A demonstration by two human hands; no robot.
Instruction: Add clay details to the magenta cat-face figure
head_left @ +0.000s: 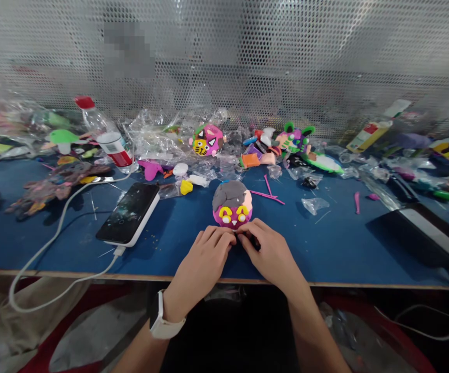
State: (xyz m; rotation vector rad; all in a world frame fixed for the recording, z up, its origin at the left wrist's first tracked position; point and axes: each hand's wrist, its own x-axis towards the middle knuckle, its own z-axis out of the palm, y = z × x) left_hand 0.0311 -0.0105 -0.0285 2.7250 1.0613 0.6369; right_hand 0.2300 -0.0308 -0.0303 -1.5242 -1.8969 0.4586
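Note:
A clay cat head (pixel 232 204), grey on top with a pink face and yellow eyes, sits on the blue table (pixel 325 248) near the front edge. Both my hands rest just in front of it, fingertips meeting below its chin. My left hand (pixel 204 258), with a white watch on the wrist, has its fingers pressed together. My right hand (pixel 268 252) pinches something small and dark that I cannot make out.
A phone (pixel 128 213) on a white cable lies to the left. Behind are a second pink clay cat (pixel 207 140), a green-eared clay figure (pixel 294 138), a red-capped bottle (pixel 103 133), plastic wrappers and clay scraps. A dark device (pixel 422 233) lies at the right.

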